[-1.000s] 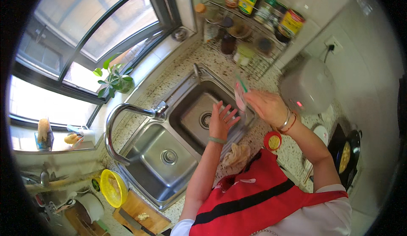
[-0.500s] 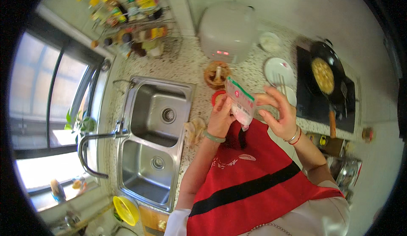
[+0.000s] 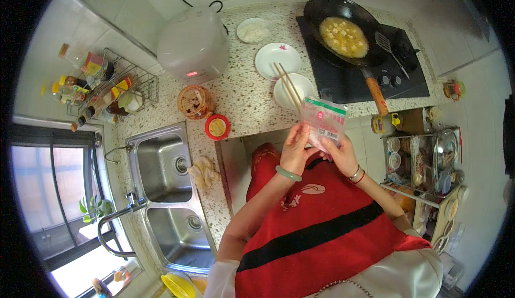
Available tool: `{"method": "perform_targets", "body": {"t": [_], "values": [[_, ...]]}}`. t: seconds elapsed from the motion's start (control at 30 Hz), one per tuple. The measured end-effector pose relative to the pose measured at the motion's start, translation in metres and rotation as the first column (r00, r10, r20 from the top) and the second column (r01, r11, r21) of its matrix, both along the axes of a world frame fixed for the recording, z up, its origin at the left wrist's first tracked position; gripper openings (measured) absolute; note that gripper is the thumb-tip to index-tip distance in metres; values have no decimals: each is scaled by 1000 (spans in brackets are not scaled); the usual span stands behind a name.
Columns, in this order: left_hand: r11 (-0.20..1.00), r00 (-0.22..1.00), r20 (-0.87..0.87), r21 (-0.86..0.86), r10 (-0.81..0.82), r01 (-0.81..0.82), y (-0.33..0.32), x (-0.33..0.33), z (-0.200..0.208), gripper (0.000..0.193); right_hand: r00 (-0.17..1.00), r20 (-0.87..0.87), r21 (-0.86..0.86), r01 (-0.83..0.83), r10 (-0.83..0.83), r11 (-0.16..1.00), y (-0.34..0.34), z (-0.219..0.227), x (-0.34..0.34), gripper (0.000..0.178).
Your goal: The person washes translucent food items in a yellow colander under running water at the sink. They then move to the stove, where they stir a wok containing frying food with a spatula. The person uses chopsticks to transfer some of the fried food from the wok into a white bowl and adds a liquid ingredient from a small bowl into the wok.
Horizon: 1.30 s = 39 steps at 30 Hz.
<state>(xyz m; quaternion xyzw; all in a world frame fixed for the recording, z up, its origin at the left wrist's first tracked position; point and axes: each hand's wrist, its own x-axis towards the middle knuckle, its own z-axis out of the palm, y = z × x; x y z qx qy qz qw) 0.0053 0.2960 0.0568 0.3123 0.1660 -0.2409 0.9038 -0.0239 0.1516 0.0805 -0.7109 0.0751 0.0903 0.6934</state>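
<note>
Holding clear packet [image 3: 333, 120] w/ green top strip between left hand [image 3: 295, 150] & right hand [image 3: 342, 156], up in front of red apron [image 3: 332, 201], just past edge of speckled surface [image 3: 257, 117]. W/ left hand, pinching packet's lower L side, thumb to fingers; w/ right hand, thumb across lower front, other fingers tucked behind, mostly hidden. So judged both closed on packet's bottom end, tho can't tell exact finger spread underneath. Can't tell either if strip is sealed or parted. Judging by pale bulk low in packet, not emptied yet. As for cooking, apparently partway: already in wok [image 3: 327, 8] on black hob [image 3: 335, 83], pale cubes in yellowish liquid [image 3: 343, 36]; can't confirm heat. Not yet dished up, afaict. Lying about, not touched by either hand: slotted turner [image 3: 383, 42] R of wok, chopsticks [image 3: 292, 90] across white plate [image 3: 265, 59] & bowl [image 3: 306, 86], small dish [image 3: 240, 32] of white stuff further back. To L, nr rice cooker [image 3: 190, 46]: jar [image 3: 194, 102] w/ reddish-brown contents, apparently uncapped, w/ red-rimmed lid-like disc [image 3: 217, 127] just beside; can't tell if belonging together. Crumpled by sink [image 3: 163, 206]: pale cloth [image 3: 203, 172].
</note>
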Motion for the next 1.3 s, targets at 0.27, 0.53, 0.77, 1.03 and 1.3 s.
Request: {"method": "perform_targets", "body": {"t": [0.27,0.53,0.77,1.03,1.3], "values": [[913,966,122,373,-227,167,-22,21,-12,58,996,-70,-153,50,-62,987,-40,12,-5,39],[988,974,211,146,-83,53,-30,58,-17,50,992,-111,-224,-90,67,970,-30,36,11,46],[981,984,146,-147,-102,123,-17,90,-7,70,986,-158,-343,-110,58,933,-24,51,27,44],[937,961,267,-314,-67,152,-7,121,-36,89,982,-155,-384,-157,105,910,-6,81,34,41],[902,976,217,-417,-20,112,-2,123,-38,93,966,111,-570,-129,231,812,-3,48,40,37]]}}
